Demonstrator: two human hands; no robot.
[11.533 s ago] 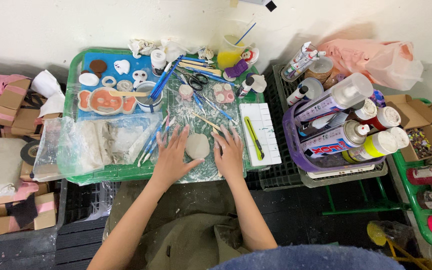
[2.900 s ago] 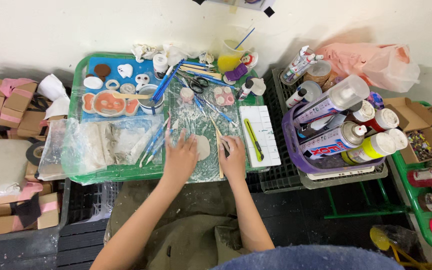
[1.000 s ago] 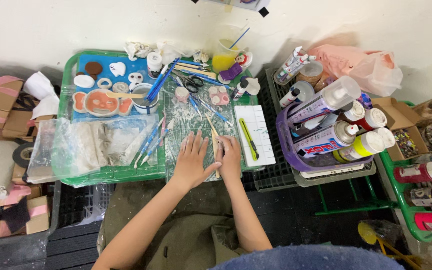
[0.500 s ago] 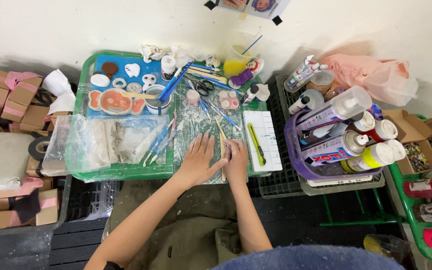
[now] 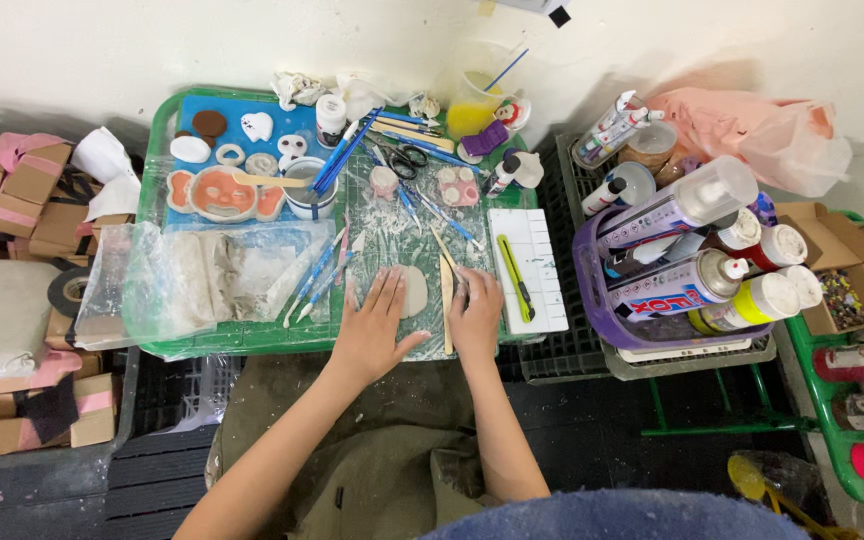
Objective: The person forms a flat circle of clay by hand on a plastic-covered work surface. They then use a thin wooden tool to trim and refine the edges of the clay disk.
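A flat pale clay disc (image 5: 414, 290) lies on a clear plastic sheet on the green tray table (image 5: 252, 338). My left hand (image 5: 372, 325) lies flat with spread fingers, pressing on the disc's left side. My right hand (image 5: 476, 312) rests just right of the disc, fingers curled on the sheet beside a wooden modelling stick (image 5: 446, 300). Whether the right hand grips anything is hidden.
Blue-handled modelling tools (image 5: 317, 275), a plastic bag of clay (image 5: 187, 280), an orange clay face piece (image 5: 222, 195) and a white cup (image 5: 304, 188) crowd the tray. A white palette with a yellow-green cutter (image 5: 527, 270) lies right. A purple basket of paint bottles (image 5: 682, 255) stands further right.
The camera view has shifted slightly. My left hand has slid over the clay disc and spread flatter on it; my right hand stays beside it.
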